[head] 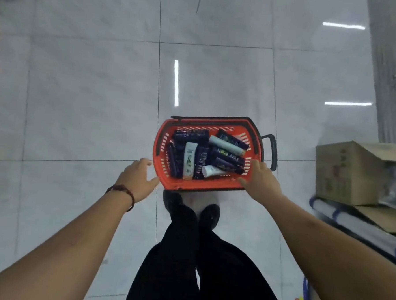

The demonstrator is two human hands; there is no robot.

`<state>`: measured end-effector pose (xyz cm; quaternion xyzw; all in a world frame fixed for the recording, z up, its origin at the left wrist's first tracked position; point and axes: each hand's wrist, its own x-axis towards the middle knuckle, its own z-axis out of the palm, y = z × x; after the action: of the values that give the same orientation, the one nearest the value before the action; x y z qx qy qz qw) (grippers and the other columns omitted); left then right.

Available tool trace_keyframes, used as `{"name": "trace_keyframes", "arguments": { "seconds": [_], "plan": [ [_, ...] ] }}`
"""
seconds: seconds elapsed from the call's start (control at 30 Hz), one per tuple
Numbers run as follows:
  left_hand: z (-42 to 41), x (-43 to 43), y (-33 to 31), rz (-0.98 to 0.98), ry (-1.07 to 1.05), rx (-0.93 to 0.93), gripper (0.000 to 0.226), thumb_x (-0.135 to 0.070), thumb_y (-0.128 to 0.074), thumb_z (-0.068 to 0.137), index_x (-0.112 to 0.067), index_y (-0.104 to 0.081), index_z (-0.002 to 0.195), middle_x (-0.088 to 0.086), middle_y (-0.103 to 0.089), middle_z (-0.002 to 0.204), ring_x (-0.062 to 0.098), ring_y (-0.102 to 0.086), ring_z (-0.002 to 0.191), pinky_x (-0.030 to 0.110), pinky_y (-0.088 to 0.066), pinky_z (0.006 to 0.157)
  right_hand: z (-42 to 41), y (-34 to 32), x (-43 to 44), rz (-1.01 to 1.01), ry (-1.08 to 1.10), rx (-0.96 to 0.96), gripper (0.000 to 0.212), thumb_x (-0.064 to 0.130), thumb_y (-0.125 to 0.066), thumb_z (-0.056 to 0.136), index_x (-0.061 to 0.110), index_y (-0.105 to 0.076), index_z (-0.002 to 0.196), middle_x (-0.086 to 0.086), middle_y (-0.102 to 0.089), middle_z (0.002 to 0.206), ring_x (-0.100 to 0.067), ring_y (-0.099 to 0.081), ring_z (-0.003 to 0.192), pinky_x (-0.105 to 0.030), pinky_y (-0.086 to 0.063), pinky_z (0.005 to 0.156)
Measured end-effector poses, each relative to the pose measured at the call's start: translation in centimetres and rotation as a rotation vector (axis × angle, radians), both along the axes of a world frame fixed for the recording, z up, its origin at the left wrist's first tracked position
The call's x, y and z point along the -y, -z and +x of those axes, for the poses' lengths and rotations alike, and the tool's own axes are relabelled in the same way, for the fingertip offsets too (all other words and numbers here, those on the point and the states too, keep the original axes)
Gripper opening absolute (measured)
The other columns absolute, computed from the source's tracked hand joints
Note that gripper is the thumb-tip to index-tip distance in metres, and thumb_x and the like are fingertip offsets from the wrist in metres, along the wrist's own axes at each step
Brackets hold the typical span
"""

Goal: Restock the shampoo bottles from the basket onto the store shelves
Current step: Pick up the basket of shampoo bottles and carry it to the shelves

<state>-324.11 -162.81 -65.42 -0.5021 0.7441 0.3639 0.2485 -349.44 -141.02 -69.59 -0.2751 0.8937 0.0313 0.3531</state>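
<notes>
Item: basket (204, 187), red-orange plastic with slotted walls, standing on the floor (92, 98) directly ahead of my shoes (174, 202). One black handle lies folded along its far rim; a second black handle (271, 151) sticks out on the right side.

Contents: shampoo bottles lying loose and criss-crossed inside the basket.
- Dark purple bottles (226, 157), several, making up most of the pile.
- One white bottle with green print (189, 159), lengthwise left of centre.
- One pale teal bottle (226, 145), slanted towards the far right.
- One white tube (213, 170), near the front wall.

My left hand (138, 178): reaching to the basket's near-left corner and holding nothing. Its fingers (146, 163) are loosely spread, and the thumb points at the rim. I cannot tell whether it touches. A dark red beaded bracelet (126, 190) sits on that wrist.

My right hand (262, 180): over the near-right corner, empty, palm down. Its fingers (258, 164) are extended across the rim towards the purple bottles, with the thumb out along the front edge. Whether it touches the rim is unclear.

Surroundings: pale grey floor tiles with dark joints and bright streaks of reflected light. A brown cardboard box (349, 174) sits to the right, well apart from the basket, on top of blurred blue-and-white goods. My black trousers (187, 252) fill the lower middle of the view.
</notes>
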Motion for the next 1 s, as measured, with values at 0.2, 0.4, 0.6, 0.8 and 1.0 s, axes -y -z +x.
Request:
{"name": "trace_keyframes", "arguments": {
  "seconds": [0.2,0.4,0.6,0.8,1.0],
  "plan": [
    [-2.3,3.4,7.8,0.09,-0.107,0.081,0.07,-0.036,-0.073,0.086,-0.01,-0.04,0.142,0.016,-0.05,0.141,0.033,-0.052,0.125,0.043,-0.044,0.103,-4.8,6.8,0.4,0.008,0.203,0.033,0.069,0.058,-0.069,0.075,0.023,-0.045,0.129,-0.005,-0.056,0.119,-0.03,-0.06,0.108,-0.05,-0.056,0.086],
    [-5.1,4.9,17.1,0.131,-0.295,0.173,0.087,-0.041,-0.072,0.087,-0.004,-0.027,0.151,0.02,-0.039,0.152,0.037,-0.044,0.135,0.048,-0.039,0.107,-8.3,14.3,0.9,-0.004,0.351,0.06,0.073,0.047,-0.077,0.075,0.019,-0.042,0.132,-0.008,-0.053,0.123,-0.03,-0.058,0.111,-0.052,-0.054,0.09],
    [-6.4,5.1,25.0,0.156,-0.527,0.172,0.081,-0.053,-0.069,0.084,-0.01,-0.038,0.146,0.018,-0.052,0.142,0.038,-0.058,0.12,0.051,-0.047,0.099,-12.8,22.4,1.6,-0.014,0.55,0.135,0.101,0.045,-0.085,0.068,0.012,-0.028,0.145,-0.014,-0.047,0.139,-0.037,-0.055,0.123,-0.056,-0.051,0.098],
    [-8.5,4.6,28.5,0.059,-0.73,0.096,0.052,-0.039,-0.07,0.088,-0.013,-0.055,0.13,0.013,-0.068,0.117,0.032,-0.065,0.088,0.047,-0.055,0.08,-15.3,25.6,2.0,-0.045,0.717,0.256,0.089,0.044,-0.091,0.063,0.018,-0.034,0.126,-0.006,-0.057,0.122,-0.028,-0.063,0.102,-0.048,-0.057,0.089],
    [-7.8,5.6,26.9,0.051,-0.708,0.106,0.045,-0.03,-0.068,0.091,-0.008,-0.057,0.129,0.014,-0.066,0.116,0.031,-0.06,0.088,0.051,-0.052,0.089,-16.7,23.8,3.2,0.092,0.685,0.319,0.067,0.009,-0.076,0.079,0.013,-0.035,0.131,-0.014,-0.058,0.118,-0.036,-0.063,0.103,-0.055,-0.058,0.086]
  ]
}}
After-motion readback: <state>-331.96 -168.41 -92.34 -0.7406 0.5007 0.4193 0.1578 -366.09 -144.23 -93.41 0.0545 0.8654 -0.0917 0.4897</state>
